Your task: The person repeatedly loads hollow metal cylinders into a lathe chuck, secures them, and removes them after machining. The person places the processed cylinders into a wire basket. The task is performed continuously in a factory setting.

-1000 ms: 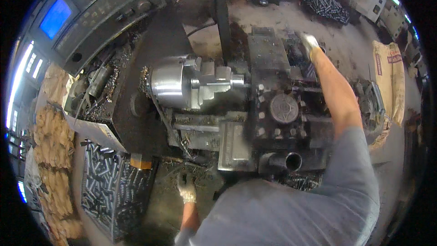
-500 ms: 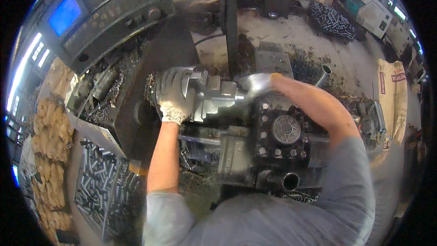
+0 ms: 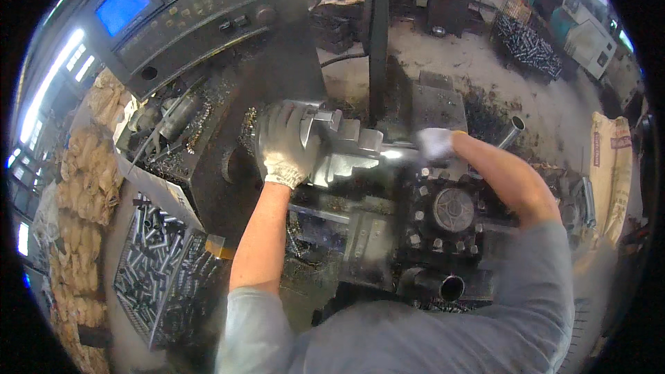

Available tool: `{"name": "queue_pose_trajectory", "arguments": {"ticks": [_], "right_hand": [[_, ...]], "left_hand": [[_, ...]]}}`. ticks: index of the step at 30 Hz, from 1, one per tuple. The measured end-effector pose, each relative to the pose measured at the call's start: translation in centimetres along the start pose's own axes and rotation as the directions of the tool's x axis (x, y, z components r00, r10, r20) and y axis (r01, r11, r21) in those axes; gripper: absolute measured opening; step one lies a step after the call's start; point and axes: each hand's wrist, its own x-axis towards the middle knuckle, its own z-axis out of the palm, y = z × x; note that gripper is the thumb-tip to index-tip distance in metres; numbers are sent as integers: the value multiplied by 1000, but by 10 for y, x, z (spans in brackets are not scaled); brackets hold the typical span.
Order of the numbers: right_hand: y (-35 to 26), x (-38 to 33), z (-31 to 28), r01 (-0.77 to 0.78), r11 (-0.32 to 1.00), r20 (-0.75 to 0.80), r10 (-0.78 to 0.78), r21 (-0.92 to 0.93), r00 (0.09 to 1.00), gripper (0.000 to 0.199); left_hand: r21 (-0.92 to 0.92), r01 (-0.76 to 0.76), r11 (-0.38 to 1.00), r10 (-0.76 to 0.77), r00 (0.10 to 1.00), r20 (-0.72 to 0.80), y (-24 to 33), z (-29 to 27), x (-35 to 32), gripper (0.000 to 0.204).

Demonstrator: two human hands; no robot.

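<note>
My gloved left hand [image 3: 287,140] rests with its fingers wrapped over the side of a lathe chuck [image 3: 341,167], whose stepped steel jaws point right. A shiny metal tube [image 3: 397,153] sticks out of the jaws on that side. At its outer end is my right hand [image 3: 436,143], in a white glove and closed on it; its fingertips are partly hidden and slightly blurred. Just below that hand stands the dark tool turret [image 3: 454,209] with a round cap and several bolts. A hollow cylindrical holder [image 3: 451,288] projects from the turret's near side.
Left of the chuck is a control panel [image 3: 187,28] with a blue screen. A wire bin [image 3: 154,332] of metal tubes stands at lower left, beside stacked brown sacks [image 3: 83,187]. Another tube [image 3: 512,131] juts up beyond the turret. Metal chips lie about the machine bed.
My right hand has moved right, away from the chuck jaws, and more of the shiny tube shows between them. My left hand stays on the chuck. The whole view has shifted slightly.
</note>
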Motion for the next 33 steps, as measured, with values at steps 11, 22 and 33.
{"name": "queue_pose_trajectory", "arguments": {"ticks": [11,22,33], "right_hand": [[-155,-217,0,-325,895,-846,412,306,339,69],[-266,-129,258,-187,614,-255,558,767,790,72],[-233,-404,367,-625,368,192,739,689,646,71]], "left_hand": [[-263,64,963,-38,994,101,31,-46,-6,71],[-175,777,-604,80,278,957,120,-33,-220,41],[235,437,-868,406,354,842,57,-3,-281,41]]}}
